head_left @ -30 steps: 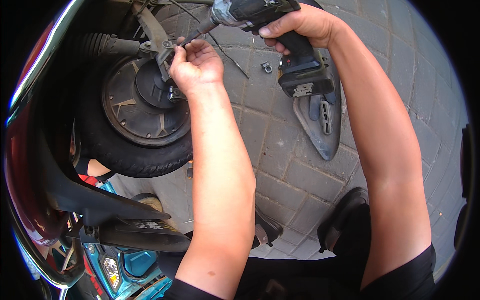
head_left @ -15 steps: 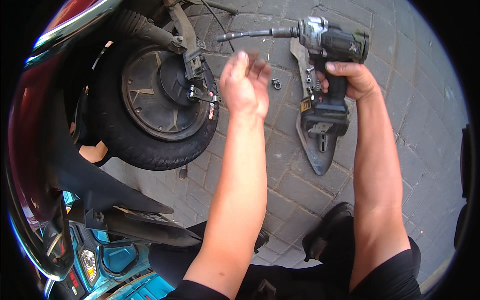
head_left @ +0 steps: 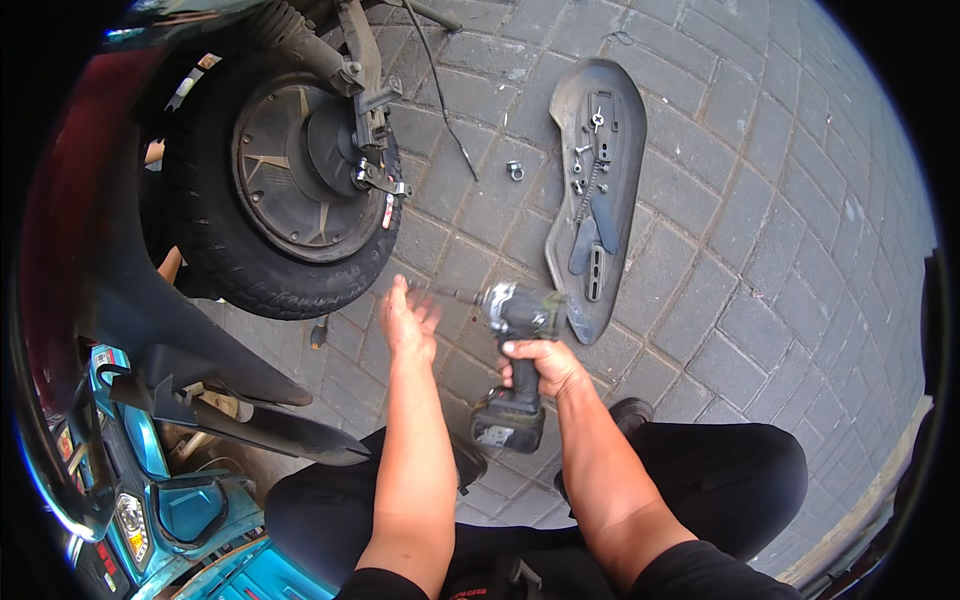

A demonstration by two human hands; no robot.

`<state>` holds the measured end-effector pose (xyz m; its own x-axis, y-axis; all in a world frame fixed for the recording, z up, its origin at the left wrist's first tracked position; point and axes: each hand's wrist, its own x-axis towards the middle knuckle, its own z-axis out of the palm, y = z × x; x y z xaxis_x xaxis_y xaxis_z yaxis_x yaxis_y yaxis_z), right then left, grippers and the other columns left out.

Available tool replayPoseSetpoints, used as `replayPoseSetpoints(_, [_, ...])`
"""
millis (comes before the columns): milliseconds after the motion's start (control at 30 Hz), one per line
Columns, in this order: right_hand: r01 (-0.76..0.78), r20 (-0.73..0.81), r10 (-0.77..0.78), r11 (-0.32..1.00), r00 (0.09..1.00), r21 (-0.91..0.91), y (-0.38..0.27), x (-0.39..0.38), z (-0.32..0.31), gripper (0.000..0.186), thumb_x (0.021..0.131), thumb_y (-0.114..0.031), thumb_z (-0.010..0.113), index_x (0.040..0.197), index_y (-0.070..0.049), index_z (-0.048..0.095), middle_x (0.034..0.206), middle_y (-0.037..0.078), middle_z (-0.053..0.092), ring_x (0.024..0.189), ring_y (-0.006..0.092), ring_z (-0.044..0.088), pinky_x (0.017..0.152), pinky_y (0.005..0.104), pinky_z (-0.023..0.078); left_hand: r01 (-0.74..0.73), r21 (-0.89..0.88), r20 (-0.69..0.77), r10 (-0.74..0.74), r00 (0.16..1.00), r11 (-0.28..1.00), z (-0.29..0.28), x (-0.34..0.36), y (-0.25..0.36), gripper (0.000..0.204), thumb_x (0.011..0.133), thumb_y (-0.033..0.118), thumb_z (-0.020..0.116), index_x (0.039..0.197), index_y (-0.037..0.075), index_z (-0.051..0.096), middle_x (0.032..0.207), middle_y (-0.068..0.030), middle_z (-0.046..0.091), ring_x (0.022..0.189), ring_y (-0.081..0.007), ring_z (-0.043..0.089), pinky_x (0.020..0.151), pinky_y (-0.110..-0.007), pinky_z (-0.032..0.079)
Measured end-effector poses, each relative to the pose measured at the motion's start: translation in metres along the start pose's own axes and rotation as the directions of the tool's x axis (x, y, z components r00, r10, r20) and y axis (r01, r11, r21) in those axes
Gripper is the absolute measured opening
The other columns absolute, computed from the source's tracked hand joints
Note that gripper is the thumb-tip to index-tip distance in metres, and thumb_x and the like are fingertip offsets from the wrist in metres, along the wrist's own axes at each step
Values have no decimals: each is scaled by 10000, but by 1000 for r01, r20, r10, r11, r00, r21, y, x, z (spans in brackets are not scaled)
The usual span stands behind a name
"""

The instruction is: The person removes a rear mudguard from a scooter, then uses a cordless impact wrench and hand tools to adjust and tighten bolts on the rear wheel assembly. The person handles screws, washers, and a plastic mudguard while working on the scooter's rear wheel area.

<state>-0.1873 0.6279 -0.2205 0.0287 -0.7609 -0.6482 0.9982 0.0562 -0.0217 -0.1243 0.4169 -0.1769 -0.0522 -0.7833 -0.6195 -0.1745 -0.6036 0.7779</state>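
Note:
My right hand [head_left: 540, 362] is wrapped round the handle of a black and silver cordless impact wrench [head_left: 522, 312], held upright above the paving with its battery at the bottom. A long thin shaft points from its nose to the left. My left hand [head_left: 408, 325] is at that shaft's front end, thumb up and fingers apart but blurred. Whether it touches the shaft I cannot tell. Left of it stands a scooter wheel [head_left: 300, 185] with a black tyre and round hub. A small metal bracket [head_left: 380, 180] sticks out at its axle.
A long black plastic cover [head_left: 628, 130] lies on the grey paving, holding bolts, nuts, a spring and flat pieces. A metal nut [head_left: 515, 171] lies beside it. A cable [head_left: 440, 90] hangs near the wheel. A black fender [head_left: 265, 425] and turquoise bodywork [head_left: 190, 510] are at lower left.
The impact wrench in my right hand has moved left and nearer to me, off the plastic cover. My left hand has also come nearer and left, to the shaft's end. The view has shifted.

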Motion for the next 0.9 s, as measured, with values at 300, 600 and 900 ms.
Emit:
replayPoseSetpoints(300, [-265,-268,-26,65,963,-962,-37,-4,50,500,828,-441,718,1042,10,722,1127,268,675,1078,321,669,908,396,526,100,-395,-245,-209,947,913,-50,58,-44,147,1018,135,351,910,62,418,791,-67,476,665,-202,483,707,-481,513])
replayPoseSetpoints(600, [-230,55,-835,-214,548,-950,-198,122,82,505,848,-235,680,1286,-30,535,1141,274,636,1055,428,649,912,495,528,-522,208,-170,556,814,827,-56,0,35,758,830,211,648,1468,10,291,1380,-148,423,1233,-271,448,1046,-499,379])
replayPoseSetpoints(900, [203,289,-810,-213,510,-956,-211,120,104,290,771,-125,693,1029,6,672,982,215,688,942,345,690,858,427,546,-950,149,62,956,287,276,-14,-34,139,736,798,76,674,1420,-94,319,1367,-223,471,1222,-275,500,1067,-373,388])
